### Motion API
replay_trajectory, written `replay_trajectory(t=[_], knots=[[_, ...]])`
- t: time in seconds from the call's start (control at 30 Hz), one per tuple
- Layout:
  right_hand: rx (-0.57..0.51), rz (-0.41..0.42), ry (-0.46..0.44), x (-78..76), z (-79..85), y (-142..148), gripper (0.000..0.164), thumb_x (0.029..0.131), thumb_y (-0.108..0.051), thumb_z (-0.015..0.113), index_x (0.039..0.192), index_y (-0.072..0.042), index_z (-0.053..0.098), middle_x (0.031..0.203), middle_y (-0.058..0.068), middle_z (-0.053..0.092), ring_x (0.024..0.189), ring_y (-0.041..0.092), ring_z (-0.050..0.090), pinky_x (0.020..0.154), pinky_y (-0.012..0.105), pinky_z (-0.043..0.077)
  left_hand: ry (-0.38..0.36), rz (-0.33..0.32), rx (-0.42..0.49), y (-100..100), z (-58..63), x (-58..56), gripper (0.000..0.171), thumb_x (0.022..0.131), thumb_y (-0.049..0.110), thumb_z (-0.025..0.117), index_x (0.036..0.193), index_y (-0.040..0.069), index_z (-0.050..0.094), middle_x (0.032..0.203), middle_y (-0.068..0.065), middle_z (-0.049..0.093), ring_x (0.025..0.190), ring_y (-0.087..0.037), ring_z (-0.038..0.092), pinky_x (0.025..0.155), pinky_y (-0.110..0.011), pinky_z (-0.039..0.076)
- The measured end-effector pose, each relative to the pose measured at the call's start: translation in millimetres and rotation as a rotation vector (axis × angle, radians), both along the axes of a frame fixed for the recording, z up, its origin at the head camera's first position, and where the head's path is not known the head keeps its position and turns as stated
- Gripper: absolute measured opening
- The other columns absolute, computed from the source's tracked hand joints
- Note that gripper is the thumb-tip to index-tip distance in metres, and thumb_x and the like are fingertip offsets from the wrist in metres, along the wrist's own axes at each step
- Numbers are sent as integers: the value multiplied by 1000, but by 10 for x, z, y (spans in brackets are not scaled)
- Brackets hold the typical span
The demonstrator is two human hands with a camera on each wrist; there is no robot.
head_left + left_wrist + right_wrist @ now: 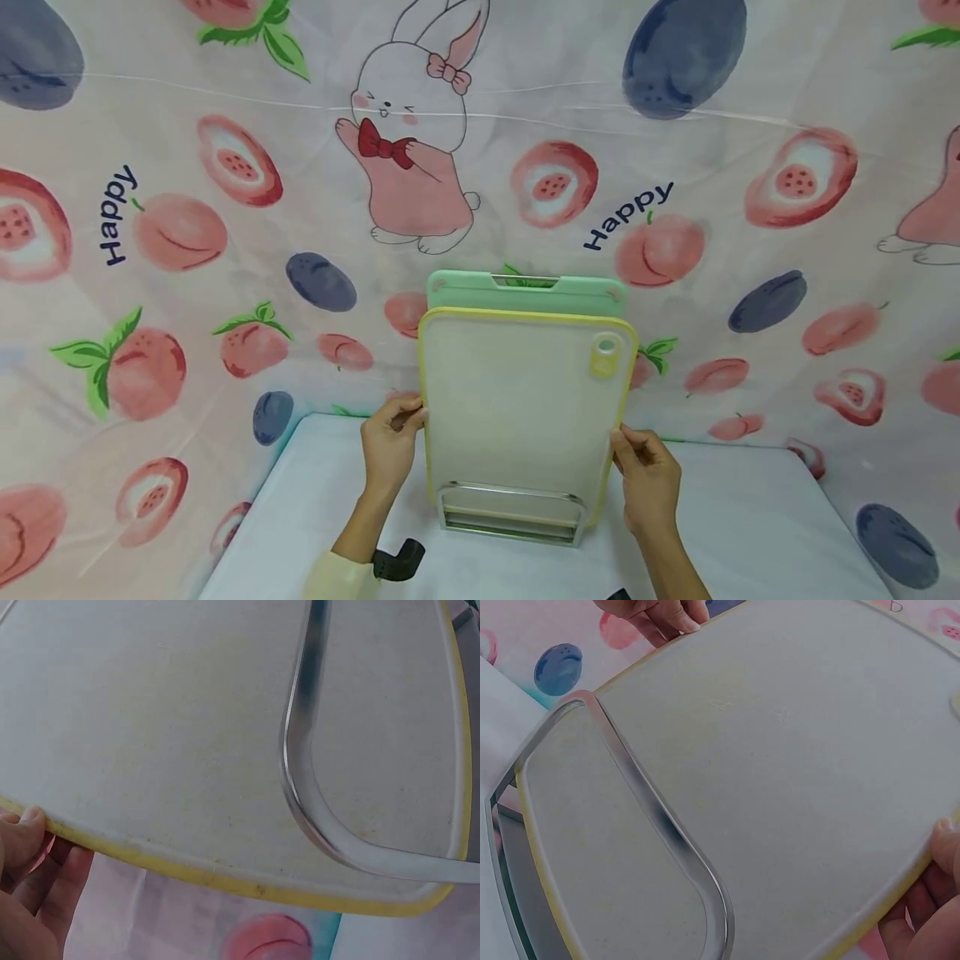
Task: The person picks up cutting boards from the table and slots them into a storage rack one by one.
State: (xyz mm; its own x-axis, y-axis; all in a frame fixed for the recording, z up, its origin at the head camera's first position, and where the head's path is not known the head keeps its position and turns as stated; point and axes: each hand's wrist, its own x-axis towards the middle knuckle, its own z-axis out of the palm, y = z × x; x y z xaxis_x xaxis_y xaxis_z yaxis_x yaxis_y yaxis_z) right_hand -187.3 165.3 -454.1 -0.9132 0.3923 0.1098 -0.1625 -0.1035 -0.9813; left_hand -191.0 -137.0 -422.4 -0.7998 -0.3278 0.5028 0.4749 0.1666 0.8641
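A white cutting board point(517, 400) with a yellow rim stands upright behind the front bar of a metal rack point(513, 492). My left hand point(392, 442) pinches its left edge, thumb on the face and fingers behind, as the left wrist view also shows at the yellow rim point(150, 862). On the opposite edge my right hand point(648, 479) pinches the board between thumb and fingers. In the right wrist view the board's lower end overlaps the rack's chrome bar point(656, 806). Behind it rises a mint green board point(465, 292) with a handle slot, mostly hidden.
The rack stands on a table with a white cover point(735, 517). A fruit-and-rabbit patterned cloth point(525, 100) hangs close behind the table. A black wrist mount point(400, 560) sticks out from my left wrist beside the rack.
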Motion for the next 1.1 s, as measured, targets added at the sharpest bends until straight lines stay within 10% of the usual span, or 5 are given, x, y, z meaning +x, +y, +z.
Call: replay_trajectory(t=[0.6,1.1], knots=[[-26,-12,42,12,30,24,20,87,-2,69,100,12,64,86,2,65,77,8,63,74,22,54,-5,3,70,35,55,47,13,77,-21,66,89,-16,68,97,-27,64,79,-15,66,70,-29,56],[-54,-27,54,-24,44,61,19,86,-3,70,98,11,65,87,3,67,78,10,65,72,24,55,-52,-9,83,67,103,40,11,77,-21,66,88,-18,66,96,-28,63,79,-28,68,70,-31,56]])
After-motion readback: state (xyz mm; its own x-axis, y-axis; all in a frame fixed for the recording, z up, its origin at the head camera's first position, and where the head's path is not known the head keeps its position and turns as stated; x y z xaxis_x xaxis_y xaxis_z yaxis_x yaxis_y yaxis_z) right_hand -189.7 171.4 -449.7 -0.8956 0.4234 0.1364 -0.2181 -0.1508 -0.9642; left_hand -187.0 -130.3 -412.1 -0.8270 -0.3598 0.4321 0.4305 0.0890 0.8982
